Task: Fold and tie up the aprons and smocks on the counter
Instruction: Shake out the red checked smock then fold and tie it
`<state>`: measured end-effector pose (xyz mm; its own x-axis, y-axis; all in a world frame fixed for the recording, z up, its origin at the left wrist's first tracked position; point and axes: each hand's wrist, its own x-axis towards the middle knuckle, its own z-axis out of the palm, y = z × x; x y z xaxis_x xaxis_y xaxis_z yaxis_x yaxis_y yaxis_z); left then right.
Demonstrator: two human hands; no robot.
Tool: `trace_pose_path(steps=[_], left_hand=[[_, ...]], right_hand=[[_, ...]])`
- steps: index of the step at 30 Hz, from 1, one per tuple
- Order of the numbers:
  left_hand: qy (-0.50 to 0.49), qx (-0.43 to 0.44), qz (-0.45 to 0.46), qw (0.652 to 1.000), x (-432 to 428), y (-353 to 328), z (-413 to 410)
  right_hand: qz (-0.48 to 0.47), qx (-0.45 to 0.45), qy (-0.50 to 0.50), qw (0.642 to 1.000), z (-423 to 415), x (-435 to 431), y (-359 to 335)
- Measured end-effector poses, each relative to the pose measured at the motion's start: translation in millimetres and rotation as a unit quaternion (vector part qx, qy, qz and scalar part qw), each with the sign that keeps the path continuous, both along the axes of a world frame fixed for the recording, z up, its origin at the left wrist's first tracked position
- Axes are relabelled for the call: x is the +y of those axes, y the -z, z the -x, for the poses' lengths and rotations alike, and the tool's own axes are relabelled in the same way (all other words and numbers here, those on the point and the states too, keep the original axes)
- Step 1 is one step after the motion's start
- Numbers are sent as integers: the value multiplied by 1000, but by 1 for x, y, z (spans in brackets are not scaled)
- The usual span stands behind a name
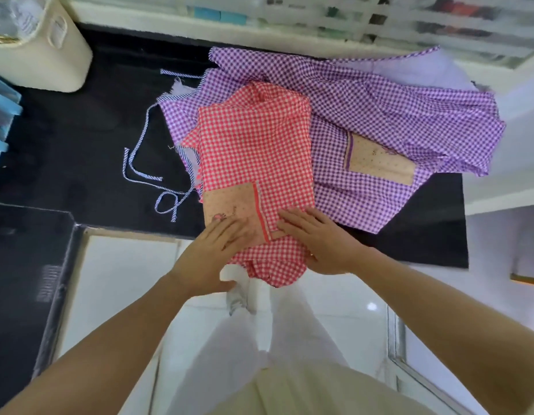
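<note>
Lying under both flat hands, left and right: red gingham apron.

The red checked apron lies over the purple checked apron and hides its left part. The left hand covers the near corner of the beige pocket, whose small print is too blurred to make out. The striped ties run under the cloth, so their ends are hidden. The shelves at the top are blurred, their contents unclear. The picture's edges cut off the white basket and the blue trays.
</note>
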<state>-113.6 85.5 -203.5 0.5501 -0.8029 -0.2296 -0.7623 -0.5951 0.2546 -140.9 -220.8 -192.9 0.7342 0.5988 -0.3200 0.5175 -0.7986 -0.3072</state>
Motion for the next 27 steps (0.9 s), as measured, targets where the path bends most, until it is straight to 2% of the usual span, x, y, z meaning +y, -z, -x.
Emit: trace_pose_path(steps=[2,4,7,9,11,15,17,18,20,22,24,27], left_hand=[[-1,-17,-45,999,3,7,-1],[-15,-42,-42,998,0,11,-3],[-33,-89,31,995,-8,14,-6],[-35,-89,73,993,-10,14,-6],[-35,-71,100,992,-7,16,-10],[-82,29,179,980,1,8,-15],[-193,136,227,945,5,-4,-16],[-247,191,237,920,7,-10,-18],[-269,275,231,894,8,-20,-20],[-237,279,238,900,5,-26,-22],[-264,245,269,893,1,-25,-26],[-391,237,287,842,-5,-16,-34]], right_hand=[[68,8,-9,998,18,1,8],[90,-26,15,995,29,7,16],[40,-109,78,990,29,17,26],[7,-159,107,981,29,23,29],[-35,-161,140,976,27,29,32],[-154,-96,247,952,7,33,13],[-201,-40,347,915,-9,35,-2],[-194,8,391,900,-17,35,-8],[-162,102,446,874,-29,35,-15],[-163,149,463,858,-41,35,-18],[-182,178,481,839,-52,36,-21],[-195,217,499,816,-61,34,-20]])
